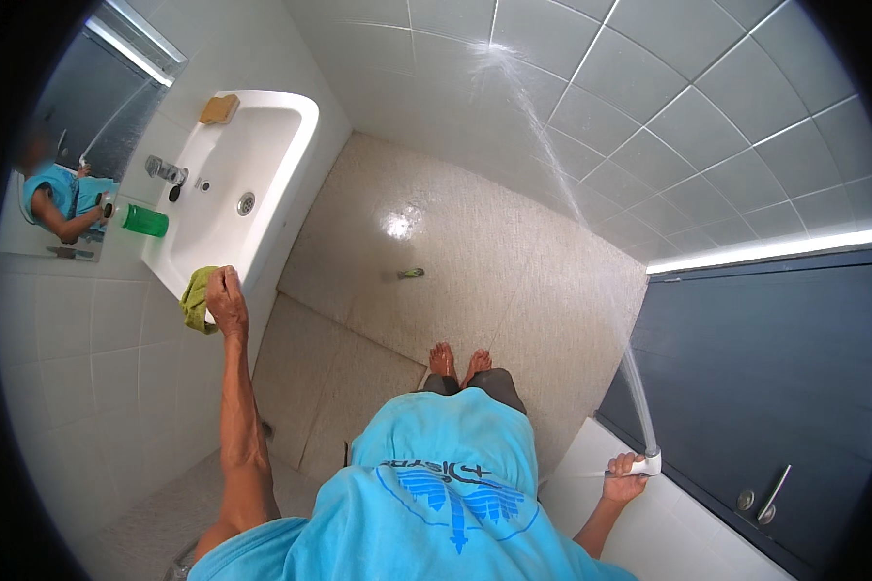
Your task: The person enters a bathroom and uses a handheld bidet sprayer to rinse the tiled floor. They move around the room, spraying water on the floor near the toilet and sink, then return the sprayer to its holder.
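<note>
My right hand (625, 476) is wrapped round a white shower head (649, 465) at the lower right. A jet of water (557, 174) shoots from it across to the far tiled wall and splashes there. My left hand (227, 302) is closed on a green cloth (198, 302) at the near corner of the white washbasin (305, 126). On the basin's rim stand a green cup (145, 221), a chrome tap (165, 170) and a tan sponge-like block (219, 108).
A small green object (412, 273) lies on the wet beige floor (378, 194) ahead of my bare feet (443, 359). To the right is a dark door (756, 358) with a metal handle (773, 496). A mirror (116, 87) hangs on the left wall.
</note>
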`<state>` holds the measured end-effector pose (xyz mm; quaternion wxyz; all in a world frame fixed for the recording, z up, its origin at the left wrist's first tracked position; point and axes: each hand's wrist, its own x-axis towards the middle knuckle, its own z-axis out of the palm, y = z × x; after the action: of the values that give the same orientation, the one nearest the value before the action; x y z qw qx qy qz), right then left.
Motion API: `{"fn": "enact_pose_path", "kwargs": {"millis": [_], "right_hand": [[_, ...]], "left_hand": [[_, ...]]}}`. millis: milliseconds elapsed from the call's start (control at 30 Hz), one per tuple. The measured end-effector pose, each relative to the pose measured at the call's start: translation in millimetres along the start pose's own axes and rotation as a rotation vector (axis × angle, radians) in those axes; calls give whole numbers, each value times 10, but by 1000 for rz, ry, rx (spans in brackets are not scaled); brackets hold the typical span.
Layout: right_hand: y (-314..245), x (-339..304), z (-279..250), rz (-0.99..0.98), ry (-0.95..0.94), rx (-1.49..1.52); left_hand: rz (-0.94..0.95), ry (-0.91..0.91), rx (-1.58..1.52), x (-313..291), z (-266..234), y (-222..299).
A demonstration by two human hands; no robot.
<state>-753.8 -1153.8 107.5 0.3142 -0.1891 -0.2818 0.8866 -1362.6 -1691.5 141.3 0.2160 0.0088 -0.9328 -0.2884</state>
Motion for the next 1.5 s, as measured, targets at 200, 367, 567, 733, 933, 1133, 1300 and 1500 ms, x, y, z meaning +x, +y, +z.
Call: {"fn": "enact_pose_path", "kwargs": {"millis": [200, 367, 567, 733, 933, 1133, 1300, 1500], "right_hand": [[122, 81, -88, 95, -7, 36], [226, 153, -242, 173, 119, 17], [428, 320, -233, 272, 212, -34], [525, 469, -205, 400, 123, -44], [618, 440, -409, 560, 230, -129], [790, 616, -449, 603, 253, -174], [913, 757, -462, 616, 275, -280], [989, 869, -399, 769, 181, -286]], "left_hand": [[16, 0, -45, -13, -19, -75], [84, 11, -51, -7, -24, -45], [79, -47, -74, -19, -138, 5], [9, -49, -146, -11, -207, 121], [371, 51, 14, -439, -304, 627], [141, -686, -5, -1565, -35, 658], [-41, -1493, 180, -2405, 111, -15], [-266, -1368, 108, -2930, -141, -564]]}}
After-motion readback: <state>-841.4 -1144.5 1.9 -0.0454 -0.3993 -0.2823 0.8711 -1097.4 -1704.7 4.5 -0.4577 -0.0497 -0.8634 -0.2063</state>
